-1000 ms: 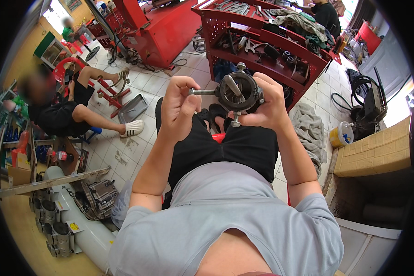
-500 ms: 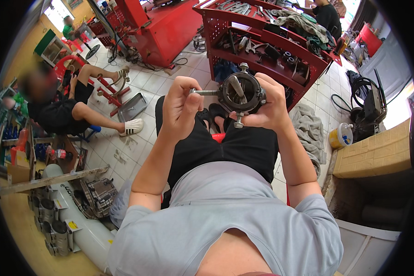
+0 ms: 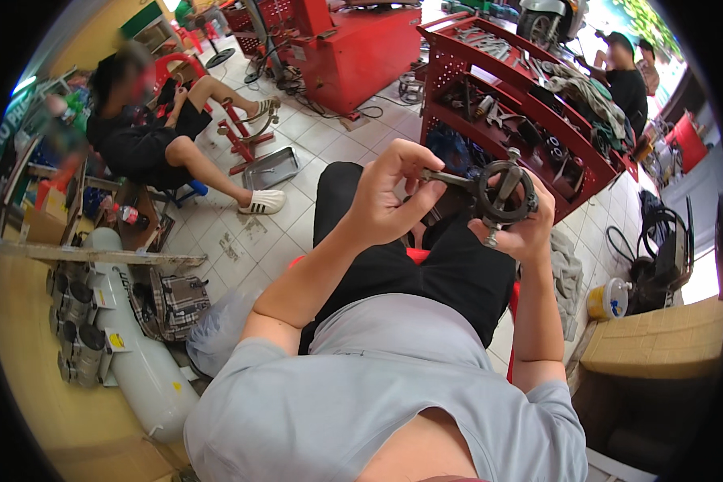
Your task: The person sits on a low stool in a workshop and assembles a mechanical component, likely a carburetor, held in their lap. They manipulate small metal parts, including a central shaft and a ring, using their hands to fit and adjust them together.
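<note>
In front of me, above my knees, my right hand (image 3: 536,223) is wrapped round the right side of a dark metal ring (image 3: 484,195) with bolts sticking out of it. A light metal piece (image 3: 507,189) shows across the ring's opening; how it is fixed cannot be made out. One long bolt (image 3: 453,178) points out of the ring's left side. At its outer end, my left hand (image 3: 390,197) closes thumb and fingertips round the bolt's head. Another bolt (image 3: 491,236) stands out at the bottom, beside my right thumb.
Ahead stands a red tool cart (image 3: 516,95) with wrenches and rags. A seated person (image 3: 149,153) is at the left, near a grey tray (image 3: 271,168). A white cylinder (image 3: 140,345) lies at lower left. A cardboard box (image 3: 655,341) and bucket (image 3: 608,299) are at the right.
Both hands and the ring have shifted right and slightly down in the picture. The surroundings have also shifted right. My left hand stays at the bolt's outer end, and the ring is turned somewhat.
</note>
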Action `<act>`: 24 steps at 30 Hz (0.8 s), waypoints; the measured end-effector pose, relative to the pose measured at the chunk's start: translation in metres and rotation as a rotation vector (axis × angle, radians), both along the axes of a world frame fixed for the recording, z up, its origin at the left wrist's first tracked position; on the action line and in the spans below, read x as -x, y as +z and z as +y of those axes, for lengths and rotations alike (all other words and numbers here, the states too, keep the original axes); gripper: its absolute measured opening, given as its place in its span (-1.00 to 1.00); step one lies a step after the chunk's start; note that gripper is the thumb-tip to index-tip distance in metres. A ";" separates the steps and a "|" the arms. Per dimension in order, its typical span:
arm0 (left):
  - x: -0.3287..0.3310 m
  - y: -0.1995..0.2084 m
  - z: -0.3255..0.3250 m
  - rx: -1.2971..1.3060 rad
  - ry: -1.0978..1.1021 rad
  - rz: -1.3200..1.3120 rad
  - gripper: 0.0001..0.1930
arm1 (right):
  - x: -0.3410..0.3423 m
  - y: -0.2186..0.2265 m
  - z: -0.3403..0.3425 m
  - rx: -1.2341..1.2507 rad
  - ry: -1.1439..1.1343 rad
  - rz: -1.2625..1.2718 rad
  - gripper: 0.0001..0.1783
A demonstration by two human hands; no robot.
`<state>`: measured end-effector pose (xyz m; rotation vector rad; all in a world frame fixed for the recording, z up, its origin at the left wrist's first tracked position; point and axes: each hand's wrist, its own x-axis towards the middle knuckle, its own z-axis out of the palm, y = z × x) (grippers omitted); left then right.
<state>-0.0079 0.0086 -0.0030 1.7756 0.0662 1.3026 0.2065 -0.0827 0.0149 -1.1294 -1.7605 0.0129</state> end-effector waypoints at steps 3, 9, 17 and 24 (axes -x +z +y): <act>0.003 0.004 -0.001 0.001 0.058 0.111 -0.77 | 0.003 -0.001 0.002 -0.026 0.000 0.039 -0.45; 0.009 0.001 0.011 0.010 -0.080 0.182 -0.65 | 0.009 0.000 0.006 -0.080 0.041 0.077 -0.44; 0.002 0.007 -0.001 -0.029 0.016 -0.052 -0.73 | 0.011 0.000 0.003 -0.074 0.017 0.153 -0.45; 0.003 0.002 0.005 0.019 0.002 0.082 -0.75 | 0.011 0.001 0.002 -0.033 0.019 0.168 -0.44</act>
